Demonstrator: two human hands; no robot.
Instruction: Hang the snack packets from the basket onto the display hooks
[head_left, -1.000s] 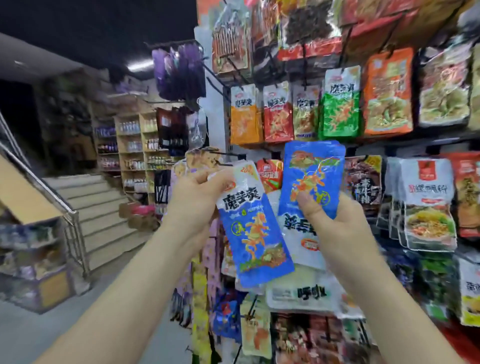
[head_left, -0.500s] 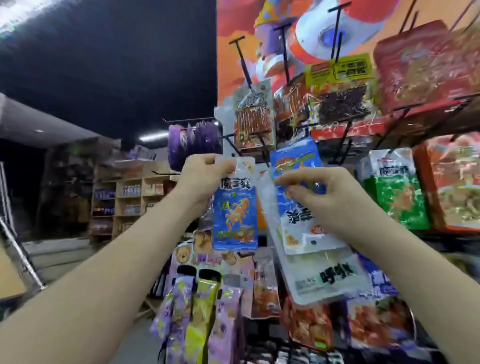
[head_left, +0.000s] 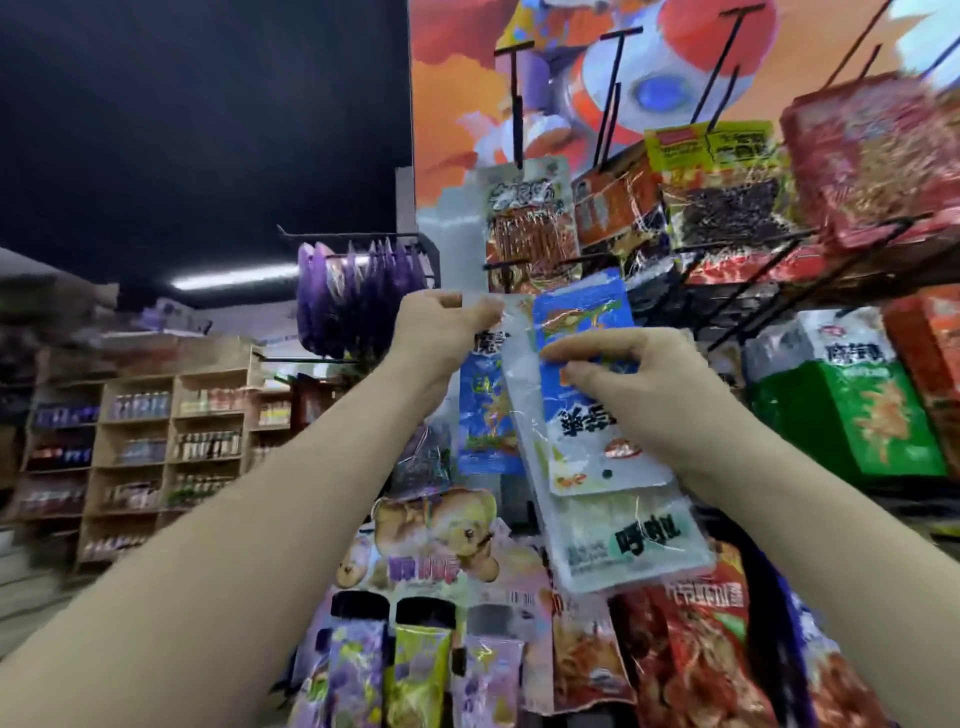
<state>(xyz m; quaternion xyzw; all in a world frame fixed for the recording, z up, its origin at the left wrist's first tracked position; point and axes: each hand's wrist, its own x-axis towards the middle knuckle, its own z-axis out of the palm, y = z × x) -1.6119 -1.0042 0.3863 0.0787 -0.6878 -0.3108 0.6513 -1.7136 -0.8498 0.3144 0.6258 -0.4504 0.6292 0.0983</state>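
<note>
A: What differs from a second ago?
B: The view is tipped up. The orange poster (head_left: 457, 104) with bare display hooks (head_left: 514, 104) now fills the top. Both hands are up from the middle row to the row under the poster. Against half a second ago it is nearly the same, but the right-hand stack now overlaps the left packet's right edge.

A: Hands?
B: The left hand (head_left: 441, 327) pinches the top edge of a blue snack packet (head_left: 485, 415), which hangs straight down. The right hand (head_left: 639, 379) pinches a blue-and-white packet (head_left: 576, 415) lying on a clear packet (head_left: 623, 545), and both are tilted.

A: Where are the packets?
B: They are in the air before the rack, just below a striped red packet (head_left: 530, 234) on its hook. I cannot tell whether any held packet touches a hook.

A: Any writing?
B: The blue-and-white one has big dark Chinese characters, upside down and blurred. The clear one looks like 呼啦. The left one shows part of a dark character, cut off by the fingers. The green packet (head_left: 852, 410) at right has a white header with unreadable characters. The bear packet (head_left: 431, 530) has purple lettering, also blurred.

A: Background?
B: Purple packets (head_left: 358, 296) hang at left, and there are wooden shelves (head_left: 171, 426) of bottles.
</note>
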